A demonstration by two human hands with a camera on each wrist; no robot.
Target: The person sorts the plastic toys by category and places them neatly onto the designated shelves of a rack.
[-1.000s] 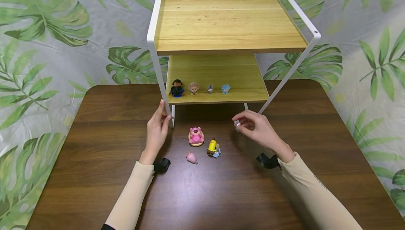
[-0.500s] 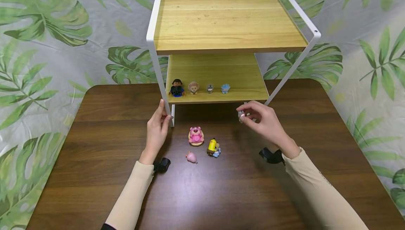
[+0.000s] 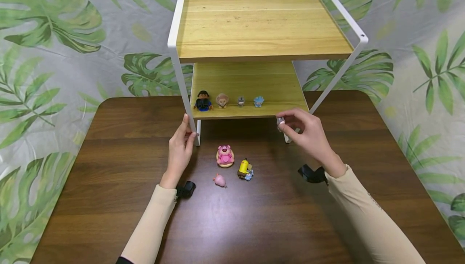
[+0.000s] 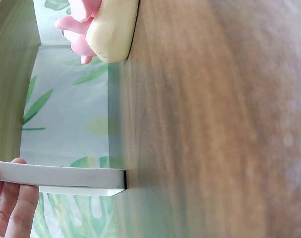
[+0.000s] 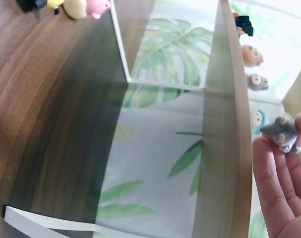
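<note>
My right hand pinches a small grey figurine between thumb and fingers, just in front of the right part of the lower shelf's edge. In the right wrist view the grey figurine shows a pointed grey end. My left hand holds the white front left leg of the shelf rack, fingers behind it. On the lower shelf stand a dark-haired toy figure, a brown-maned figurine, a small grey one and a blue one, in a row.
On the brown table before the rack lie a pink bear toy, a yellow toy with a blue part and a small pink toy. The wooden top shelf overhangs the lower one. Leaf-print cloth hangs behind.
My right hand has moved up and slightly right with the grey figurine, toward the lower shelf's front edge. The left hand has stayed at the leg.
</note>
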